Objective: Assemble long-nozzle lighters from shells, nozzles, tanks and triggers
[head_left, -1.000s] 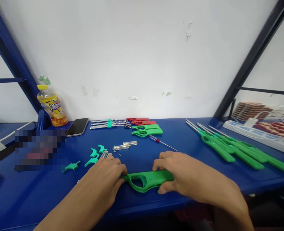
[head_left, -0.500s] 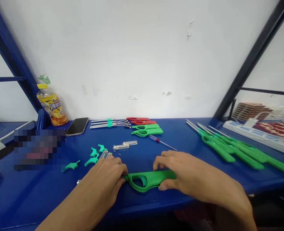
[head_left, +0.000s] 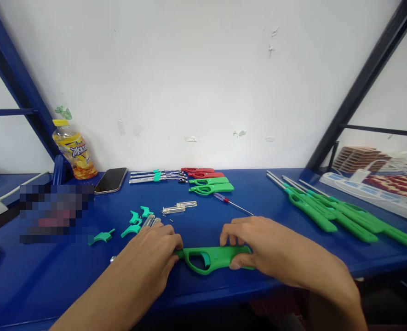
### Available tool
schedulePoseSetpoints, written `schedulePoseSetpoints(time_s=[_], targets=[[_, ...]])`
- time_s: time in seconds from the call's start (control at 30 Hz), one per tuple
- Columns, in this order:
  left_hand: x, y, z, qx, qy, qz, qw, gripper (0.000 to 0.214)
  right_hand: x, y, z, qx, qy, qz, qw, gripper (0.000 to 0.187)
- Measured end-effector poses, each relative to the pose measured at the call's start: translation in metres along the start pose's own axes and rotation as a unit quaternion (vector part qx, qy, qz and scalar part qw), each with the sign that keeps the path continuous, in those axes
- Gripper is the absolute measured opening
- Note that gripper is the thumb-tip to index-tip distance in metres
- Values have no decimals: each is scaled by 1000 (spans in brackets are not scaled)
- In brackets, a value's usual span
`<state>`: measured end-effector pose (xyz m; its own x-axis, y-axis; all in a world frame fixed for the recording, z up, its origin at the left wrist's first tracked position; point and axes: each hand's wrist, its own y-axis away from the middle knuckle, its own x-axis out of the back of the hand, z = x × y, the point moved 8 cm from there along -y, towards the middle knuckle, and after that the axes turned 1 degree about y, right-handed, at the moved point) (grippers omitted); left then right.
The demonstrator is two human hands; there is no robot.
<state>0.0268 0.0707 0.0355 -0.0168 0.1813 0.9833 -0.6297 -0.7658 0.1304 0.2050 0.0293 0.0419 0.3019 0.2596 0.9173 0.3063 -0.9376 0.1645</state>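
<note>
A green stick lighter (head_left: 220, 257) lies at the table's front edge, its finger loop and teal trigger towards the left. My left hand (head_left: 155, 250) is closed round its narrow neck; the metal tube beyond is mostly hidden under that hand. My right hand (head_left: 255, 241) grips the wide handle end, thumb on the near side and fingers on the far side. Just past my left hand are several teal triggers (head_left: 131, 231) and clear gas tanks (head_left: 149, 220), partly covered by the hand.
Finished-looking green lighters (head_left: 330, 209) lie at the right, beside a white power strip (head_left: 372, 195). A screwdriver (head_left: 232, 203), two clear tanks (head_left: 174, 210), red handle shells (head_left: 203, 175), green shells (head_left: 212, 188) and metal tubes (head_left: 144, 180) sit farther back. A phone (head_left: 111, 180) and bottle (head_left: 75, 151) stand left.
The lighter's handle has tilted slightly, showing its broad face flatter and more of its rear end. My right thumb has shifted a little to the right. My left hand stays at the neck.
</note>
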Motion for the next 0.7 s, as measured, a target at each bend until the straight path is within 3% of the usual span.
schedulePoseSetpoints(time_s=[0.33, 0.7], targets=[[-5, -3, -4, -20, 22, 28, 999, 23, 0, -1, -5, 9, 8, 11, 1000, 15], [-15, -8, -12, 3, 22, 65, 998, 19, 2, 1, -9, -13, 5, 48, 999, 21]])
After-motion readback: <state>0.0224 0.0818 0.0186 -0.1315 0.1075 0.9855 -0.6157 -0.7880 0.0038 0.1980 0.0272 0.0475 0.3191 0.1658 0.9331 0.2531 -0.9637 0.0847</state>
